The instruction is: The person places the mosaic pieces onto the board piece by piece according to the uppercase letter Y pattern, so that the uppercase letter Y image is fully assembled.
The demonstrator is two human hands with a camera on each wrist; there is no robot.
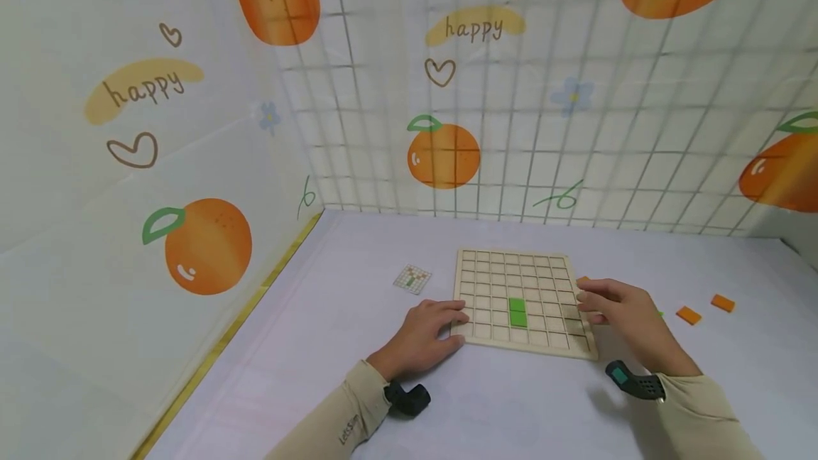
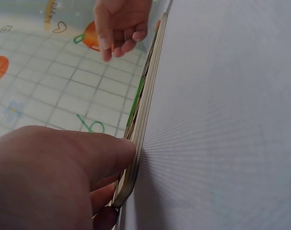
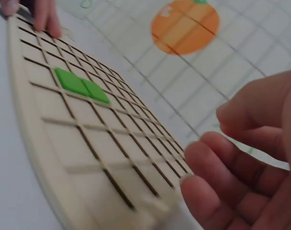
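A light wooden grid board [image 1: 486,282] lies on the table, two green tiles [image 1: 518,312] side by side in its cells. My left hand [image 1: 424,336] rests at the board's near left corner, fingertips over the left rim. In the left wrist view the thumb [image 2: 112,151] lies straight against the board's edge. My right hand [image 1: 629,314] hovers by the right rim, its fingers loosely bent. Between the right thumb and fingers [image 3: 207,167], no tile shows in the right wrist view.
A small printed card [image 1: 412,279] with a coloured grid lies left of the board. Beyond my right hand are an orange tile [image 1: 689,315] and another orange tile [image 1: 723,302]. An orange piece [image 1: 583,279] and a green one [image 1: 661,314] are partly hidden by that hand.
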